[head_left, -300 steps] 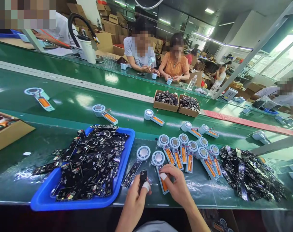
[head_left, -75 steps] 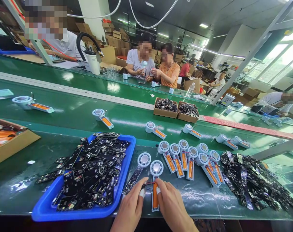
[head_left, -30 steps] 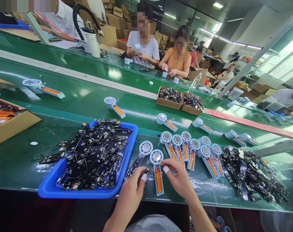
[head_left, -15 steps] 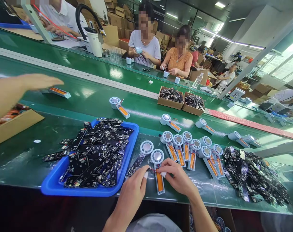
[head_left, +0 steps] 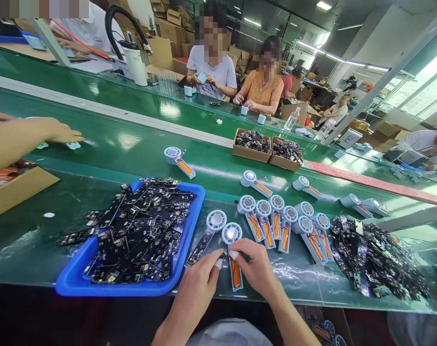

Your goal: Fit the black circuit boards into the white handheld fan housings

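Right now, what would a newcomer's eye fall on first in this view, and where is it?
Probably the bright blue plastic tray, left of centre, heaped with black circuit boards that spill over its left rim. Next, perhaps, the cluster of pale-blue housings with orange strips, right of centre, beside a loose pile of boards. Between these, low in the picture, the left hand and right hand are close together at another housing.

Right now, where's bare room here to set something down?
Left of the blue tray and its overspill, beside the cardboard box, the bench is bare but for a white piece. A smaller patch lies between your right hand and the heap of black boards, below the clustered light-blue units. It's crowded beside your left hand and inside the tray.
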Demonstrator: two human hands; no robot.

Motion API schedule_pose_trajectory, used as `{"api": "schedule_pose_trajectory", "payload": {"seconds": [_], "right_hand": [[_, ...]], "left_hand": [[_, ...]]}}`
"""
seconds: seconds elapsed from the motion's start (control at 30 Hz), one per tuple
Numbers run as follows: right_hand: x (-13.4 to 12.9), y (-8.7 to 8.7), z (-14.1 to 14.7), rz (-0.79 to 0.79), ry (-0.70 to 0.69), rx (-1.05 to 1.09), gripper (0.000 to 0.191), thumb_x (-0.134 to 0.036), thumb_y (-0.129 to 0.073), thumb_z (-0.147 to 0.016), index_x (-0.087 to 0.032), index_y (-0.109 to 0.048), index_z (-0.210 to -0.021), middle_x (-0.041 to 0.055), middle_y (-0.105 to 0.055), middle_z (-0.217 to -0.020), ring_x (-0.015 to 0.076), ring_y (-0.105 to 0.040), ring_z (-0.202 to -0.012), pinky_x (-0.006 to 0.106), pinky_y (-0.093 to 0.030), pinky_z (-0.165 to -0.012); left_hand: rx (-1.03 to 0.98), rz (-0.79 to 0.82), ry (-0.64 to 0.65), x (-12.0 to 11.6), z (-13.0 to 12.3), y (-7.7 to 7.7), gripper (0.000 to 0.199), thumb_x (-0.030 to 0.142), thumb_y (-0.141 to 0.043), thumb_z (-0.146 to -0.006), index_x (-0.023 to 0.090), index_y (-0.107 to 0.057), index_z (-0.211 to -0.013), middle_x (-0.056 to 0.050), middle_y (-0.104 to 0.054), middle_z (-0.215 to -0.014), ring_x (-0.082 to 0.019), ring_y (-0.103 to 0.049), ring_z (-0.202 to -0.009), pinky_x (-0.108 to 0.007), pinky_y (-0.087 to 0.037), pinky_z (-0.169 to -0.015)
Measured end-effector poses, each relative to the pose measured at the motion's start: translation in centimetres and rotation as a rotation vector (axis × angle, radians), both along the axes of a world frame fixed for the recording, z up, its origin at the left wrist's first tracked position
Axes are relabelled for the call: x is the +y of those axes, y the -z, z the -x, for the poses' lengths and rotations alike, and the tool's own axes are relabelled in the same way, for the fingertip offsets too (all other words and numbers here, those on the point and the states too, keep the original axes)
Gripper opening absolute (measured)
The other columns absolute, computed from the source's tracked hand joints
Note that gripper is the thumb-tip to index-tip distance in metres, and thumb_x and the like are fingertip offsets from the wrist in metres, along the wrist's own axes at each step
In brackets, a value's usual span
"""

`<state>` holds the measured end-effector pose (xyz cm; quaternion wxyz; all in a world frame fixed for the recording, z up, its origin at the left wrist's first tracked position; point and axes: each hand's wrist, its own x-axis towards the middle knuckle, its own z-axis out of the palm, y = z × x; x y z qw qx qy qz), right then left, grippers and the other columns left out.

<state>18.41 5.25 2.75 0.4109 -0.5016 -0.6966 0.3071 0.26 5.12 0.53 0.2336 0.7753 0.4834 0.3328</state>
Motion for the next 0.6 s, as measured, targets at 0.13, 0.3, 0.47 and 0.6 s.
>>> {"api": "schedule_pose_trajectory", "payload": {"seconds": [0.13, 0.3, 0.47, 0.6], "right_hand": [[-0.3, 0.38, 0.69, 0.04, 0.124, -0.061, 0.02, -0.01, -0.06, -0.089, -0.018, -0.074, -0.1, 0.0049, -0.075, -0.087, 0.017, -0.069, -0.076, 0.025, -0.053, -0.072], [-0.74, 0.39, 0.77, 0.048, 0.146, -0.086, 0.018, -0.012, -0.059, -0.089, -0.019, -0.075, -0.092, 0.0044, -0.074, -0.083, 0.0173, -0.067, -0.074, 0.026, -0.052, -0.071], [-0.99, 0.2, 0.74, 0.021, 0.087, -0.066, 0.03, -0.007, -0.052, -0.089, -0.022, -0.077, -0.096, 0.0069, -0.075, -0.096, 0.0189, -0.071, -0.089, 0.028, -0.054, -0.08], [-0.96, 0.08, 0.89, -0.028, 0.09, -0.137, 0.035, -0.002, -0.05, -0.086, -0.022, -0.076, -0.097, 0.0068, -0.074, -0.096, 0.0202, -0.069, -0.089, 0.03, -0.054, -0.08]], "left_hand": [[0.032, 0.021, -0.015, -0.13, -0.2, -0.42, 0.039, 0.016, -0.036, -0.093, 0.021, -0.069, -0.113, -0.008, -0.081, -0.105, -0.026, -0.079, -0.089, -0.034, -0.064, -0.07], [0.07, 0.05, -0.047, -0.21, -0.51, 0.01, 0.04, 0.014, -0.036, -0.092, 0.02, -0.068, -0.114, -0.007, -0.081, -0.102, -0.027, -0.079, -0.086, -0.035, -0.064, -0.068], [0.056, 0.06, -0.055, -0.22, -0.79, 0.56, 0.041, 0.014, -0.035, -0.093, 0.018, -0.068, -0.116, -0.009, -0.08, -0.107, -0.027, -0.079, -0.091, -0.037, -0.064, -0.07], [0.036, 0.045, -0.032, -0.21, -0.94, 0.41, 0.04, 0.015, -0.034, -0.094, 0.018, -0.067, -0.117, -0.008, -0.08, -0.106, -0.026, -0.079, -0.091, -0.035, -0.064, -0.069]]}}
